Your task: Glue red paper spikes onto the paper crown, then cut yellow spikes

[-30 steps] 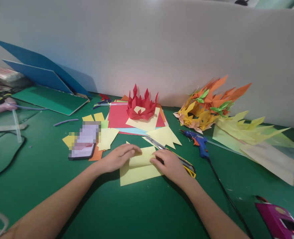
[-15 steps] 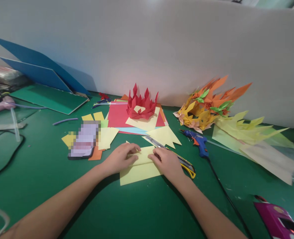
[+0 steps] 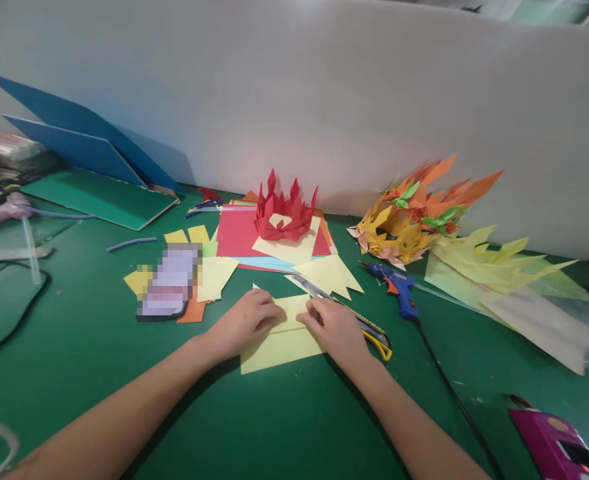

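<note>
A pale yellow sheet of paper [image 3: 282,353] lies on the green table, its far part folded over toward me. My left hand [image 3: 250,321] rests on the left side of the fold, fingers drawn together on the paper. On the right side of the fold, my right hand [image 3: 335,329] pinches the paper between thumb and curled fingers. Part of a utility knife [image 3: 369,327] with a yellow end is hidden behind my right hand. Just beyond the hands lie pale yellow paper offcuts [image 3: 330,272].
A red paper crown [image 3: 284,217] stands on stacked coloured paper. Left are a phone [image 3: 169,280] and green boards [image 3: 99,197]. To the right lie a blue glue gun [image 3: 399,290] with its cord, orange and yellow paper crowns [image 3: 399,230] and a magenta box [image 3: 549,440].
My left hand has shifted slightly right along the fold, and its fingers have closed down onto the paper. The right hand holds its place.
</note>
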The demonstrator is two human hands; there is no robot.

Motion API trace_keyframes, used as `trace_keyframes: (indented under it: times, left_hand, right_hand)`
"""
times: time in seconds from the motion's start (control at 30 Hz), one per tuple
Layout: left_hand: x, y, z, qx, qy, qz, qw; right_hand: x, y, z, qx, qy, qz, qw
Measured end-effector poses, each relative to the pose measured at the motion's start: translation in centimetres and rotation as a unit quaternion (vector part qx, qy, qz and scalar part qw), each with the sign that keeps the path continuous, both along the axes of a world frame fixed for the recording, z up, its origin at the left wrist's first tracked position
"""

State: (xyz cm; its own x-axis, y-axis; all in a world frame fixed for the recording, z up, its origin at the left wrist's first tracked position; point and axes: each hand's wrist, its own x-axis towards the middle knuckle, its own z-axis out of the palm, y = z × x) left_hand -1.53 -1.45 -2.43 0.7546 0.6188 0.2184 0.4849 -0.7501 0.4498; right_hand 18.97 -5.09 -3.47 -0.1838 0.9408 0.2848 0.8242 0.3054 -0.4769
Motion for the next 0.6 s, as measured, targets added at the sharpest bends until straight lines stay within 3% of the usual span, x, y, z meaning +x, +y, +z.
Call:
trace_keyframes:
  times: [0.13, 0.33, 0.6]
  left_hand:
    - [0.1, -0.1, 0.1, 0.005, 0.001, -0.001, 1.000]
    - [0.1, 0.0, -0.1, 0.012, -0.011, -0.007, 1.000]
    - [-0.1, 0.3, -0.6, 0.011, -0.028, -0.006, 1.000]
  right_hand:
    - [0.5, -0.3, 0.3, 0.012, 0.026, 0.015, 0.999]
    - [2.5, -1.0, 1.2, 0.093, -0.075, 0.203, 0.972]
    - [3.2, -0.8, 1.3, 0.113, -0.098, 0.243, 0.958]
